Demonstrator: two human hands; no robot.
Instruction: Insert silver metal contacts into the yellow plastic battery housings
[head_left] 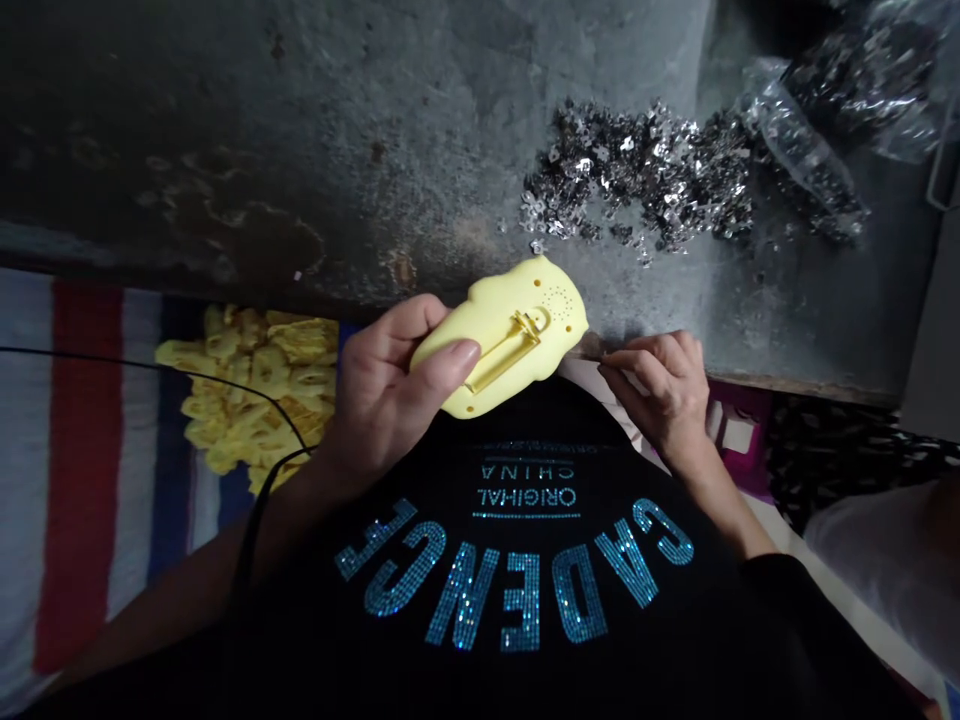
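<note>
My left hand (394,390) grips a pale yellow plastic casing (504,325), thumb on top and fingers beneath. The casing is rounded, with a long battery slot facing up, small screw holes and a round patch of tiny speaker holes. A small metal contact (527,325) sits at the upper end of the slot. To the right, apart from the casing, my right hand (664,385) is at the table edge with thumb and fingertips pinched together. Whatever it holds, if anything, is too small to make out. Beyond the casing lies a heap of small shiny metal pieces (637,175).
The worn grey metal table (337,130) spans the far side. Clear plastic bags (806,140) lie at its right. Several yellow plastic parts (255,390) are piled at left by striped cloth (82,450). A black cable (255,390) crosses near my left wrist. Another person's white garment (885,560) shows at right.
</note>
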